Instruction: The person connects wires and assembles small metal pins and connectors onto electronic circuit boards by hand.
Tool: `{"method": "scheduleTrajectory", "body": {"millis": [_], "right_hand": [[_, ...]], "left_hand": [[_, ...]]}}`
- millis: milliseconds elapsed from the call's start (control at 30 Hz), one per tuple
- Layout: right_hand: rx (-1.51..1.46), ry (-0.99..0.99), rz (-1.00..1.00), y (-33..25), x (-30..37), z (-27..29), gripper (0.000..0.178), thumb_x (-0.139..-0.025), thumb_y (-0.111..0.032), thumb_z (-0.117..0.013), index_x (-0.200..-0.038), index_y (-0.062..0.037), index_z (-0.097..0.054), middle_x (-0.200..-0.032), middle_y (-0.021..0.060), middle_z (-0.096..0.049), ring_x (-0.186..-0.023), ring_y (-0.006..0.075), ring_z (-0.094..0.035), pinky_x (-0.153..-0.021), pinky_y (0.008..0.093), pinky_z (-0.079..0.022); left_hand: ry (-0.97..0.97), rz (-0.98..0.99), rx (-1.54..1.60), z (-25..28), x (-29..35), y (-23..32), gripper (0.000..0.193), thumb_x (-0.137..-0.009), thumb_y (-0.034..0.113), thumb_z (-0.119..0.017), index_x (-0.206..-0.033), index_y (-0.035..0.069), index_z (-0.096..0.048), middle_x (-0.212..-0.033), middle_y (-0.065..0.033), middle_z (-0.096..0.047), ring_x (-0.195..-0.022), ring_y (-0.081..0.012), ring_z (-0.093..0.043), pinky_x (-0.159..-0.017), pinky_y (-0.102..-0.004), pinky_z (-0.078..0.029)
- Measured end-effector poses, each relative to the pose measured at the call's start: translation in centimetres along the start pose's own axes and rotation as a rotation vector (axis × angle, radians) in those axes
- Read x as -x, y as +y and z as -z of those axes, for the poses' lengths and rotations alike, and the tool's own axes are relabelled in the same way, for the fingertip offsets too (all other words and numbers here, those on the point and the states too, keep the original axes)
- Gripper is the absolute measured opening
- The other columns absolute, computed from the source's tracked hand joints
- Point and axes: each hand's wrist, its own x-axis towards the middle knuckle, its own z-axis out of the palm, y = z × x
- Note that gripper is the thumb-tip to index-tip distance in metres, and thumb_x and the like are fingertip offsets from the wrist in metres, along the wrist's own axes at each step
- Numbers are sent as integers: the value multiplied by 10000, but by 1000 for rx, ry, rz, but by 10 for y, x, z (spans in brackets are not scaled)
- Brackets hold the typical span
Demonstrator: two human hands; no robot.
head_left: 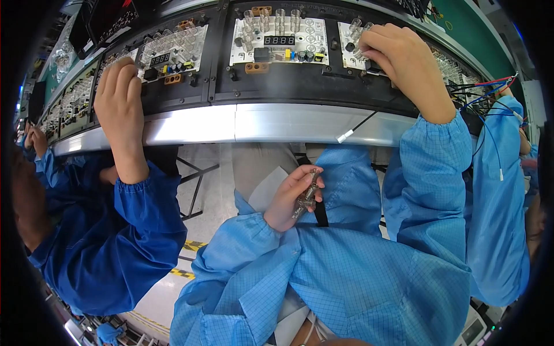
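My left hand [283, 199] is held over my lap, its fingers curled around a small bunch of metal coil springs [308, 200]. At the right of the line, my right hand [401, 60] reaches onto a white circuit board [347, 56], fingertips pinched together beside its clear upright tubes [355, 26]. Whatever lies between those fingertips is hidden. The middle circuit board [317, 34] carries several clear tubes, a dark four-digit display [279, 41] and small yellow and black components.
Dark fixtures [222, 81] hold the boards behind a silver rail [259, 124]. A white connector [345, 136] on a black wire hangs over the rail. At left, a co-worker's hand [120, 95] works on another board [196, 43]. Loose wires [482, 95] and another co-worker's blue sleeve [499, 202] are at right.
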Motion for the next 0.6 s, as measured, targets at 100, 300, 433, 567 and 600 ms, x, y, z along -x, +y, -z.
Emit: {"method": "scheduleTrajectory", "body": {"millis": [100, 300, 433, 567, 600], "right_hand": [[21, 2, -20, -1, 0, 1, 102, -814, -166, -592, -856, -75, -572, -759, 38, -549, -773, 228, -541, -703, 343, -422], [-16, -22, -38, -1, 0, 4, 86, -815, -118, -587, -858, -57, -545, -822, 55, -564, -810, 254, -554, -719, 354, -421], [-26, -65, -74, -1, 0, 7, 94, -814, -126, -590, -864, -61, -541, -819, 59, -564, -803, 256, -554, -711, 354, -420], [-11, -61, -38, 0, 0, 7, 90, -818, -122, -588, -864, -65, -537, -833, 58, -567, -817, 248, -553, -714, 348, -415], [-7, -76, -38, -1, -1, 8, 81, -821, -115, -585, -862, -66, -536, -845, 56, -569, -830, 242, -552, -722, 344, -413]], "left_hand": [[4, -2, 8, -2, 1, 0, 271, -966, 236, -447, -1164, 56, -486, -925, -52, -546, -742, -100, -572, -523, -186, -461], [19, -4, -2, -3, 1, -1, 278, -967, 243, -447, -1169, 56, -484, -927, -50, -545, -744, -100, -569, -525, -188, -459], [12, 1, -8, -3, 0, -1, 279, -968, 241, -443, -1172, 56, -481, -928, -49, -545, -745, -102, -567, -525, -186, -457], [-3, 0, -5, -2, -1, -3, 285, -967, 244, -443, -1182, 59, -476, -938, -50, -545, -760, -103, -571, -531, -188, -462], [-2, 1, -12, -1, -1, -3, 289, -967, 247, -444, -1186, 62, -475, -942, -51, -546, -767, -105, -574, -532, -190, -466]]}}
